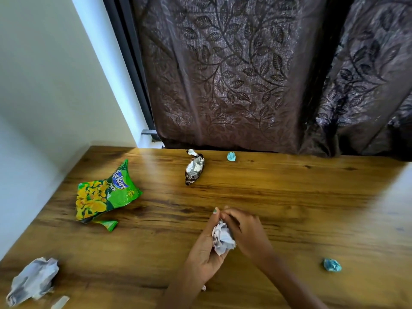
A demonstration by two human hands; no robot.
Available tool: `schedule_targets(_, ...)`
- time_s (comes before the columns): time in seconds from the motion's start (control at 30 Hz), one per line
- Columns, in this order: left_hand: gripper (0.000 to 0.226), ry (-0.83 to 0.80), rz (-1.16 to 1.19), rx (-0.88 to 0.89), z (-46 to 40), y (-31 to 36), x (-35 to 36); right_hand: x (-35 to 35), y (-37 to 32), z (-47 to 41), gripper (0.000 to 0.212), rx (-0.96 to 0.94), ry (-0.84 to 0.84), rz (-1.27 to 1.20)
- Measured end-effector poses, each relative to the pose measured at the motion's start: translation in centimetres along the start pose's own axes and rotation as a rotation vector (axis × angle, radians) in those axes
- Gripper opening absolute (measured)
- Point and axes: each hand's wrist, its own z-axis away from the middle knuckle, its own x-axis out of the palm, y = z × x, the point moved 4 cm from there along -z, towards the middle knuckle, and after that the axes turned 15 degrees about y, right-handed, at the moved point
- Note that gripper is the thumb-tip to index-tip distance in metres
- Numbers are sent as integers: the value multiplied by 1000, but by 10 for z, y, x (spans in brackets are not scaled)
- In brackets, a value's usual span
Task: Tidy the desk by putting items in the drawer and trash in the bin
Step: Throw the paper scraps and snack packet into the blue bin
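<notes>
Two hands meet over the wooden desk [278, 197] just below centre, both wrapped around one crumpled white paper ball [223, 238]. Left hand [206, 253] cups it from underneath with fingers curled up around it, and the right hand [244, 230] comes over the top, fingers bent down onto the paper, so it's pretty much squeezed between the two palms and held just above the desktop. Nearest stuff first: down at about 8 o'clock by the near-left edge sits a bigger crumpled grey-white paper wad [33, 281], with a small pale scrap [60, 302] right beside it at the bottom edge of the view. Over at 4 o'clock, well apart from the hands, is a little scrunched blue paper ball [332, 264]. Moving up, at roughly 10 o'clock lies a green and yellow Kurkure chip packet [104, 195], torn open and flattened, with a torn-off green corner piece [108, 225] just beside its near end. Farther back around 12 o'clock there's a silver foil wrapper [194, 167] with a brown outside, and to its right, near the far edge, a small blue folded paper bit [231, 156]. Behind the desk hangs a brown leaf-patterned curtain [234, 74], and a white wall [44, 74] runs along the left.
</notes>
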Motion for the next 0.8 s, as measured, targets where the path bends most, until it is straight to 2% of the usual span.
schedule_targets(0.07, 52, 2, -50, 16, -3, 3, -6, 7, 6, 6, 32, -60, -10, 213)
schedule_targets(0.17, 20, 133, -165, 68, -12, 5, -19, 10, 8, 5, 43, -91, -22, 298)
schedule_targets(0.27, 29, 199, -132, 75, -21, 14, -25, 3, 9, -9, 60, 27, 22, 166)
schedule_targets(0.33, 36, 188, 9, 6, -23, 22, -24, 0, 13, -30, 57, 78, 41, 119)
schedule_targets(0.37, 28, 187, 58, -15, -23, 28, -24, 1, 16, -42, 54, 79, 40, 132)
schedule_targets(0.43, 16, 206, 88, -16, -23, 39, -25, 6, 22, -72, 47, 61, 30, 192)
schedule_targets(0.67, 26, 211, 127, -31, -26, 68, -37, 44, 62, -186, 53, 91, -37, 464)
schedule_targets(0.8, 27, 236, 175, -17, -32, 75, -49, 68, 86, -200, 51, 34, -168, 683)
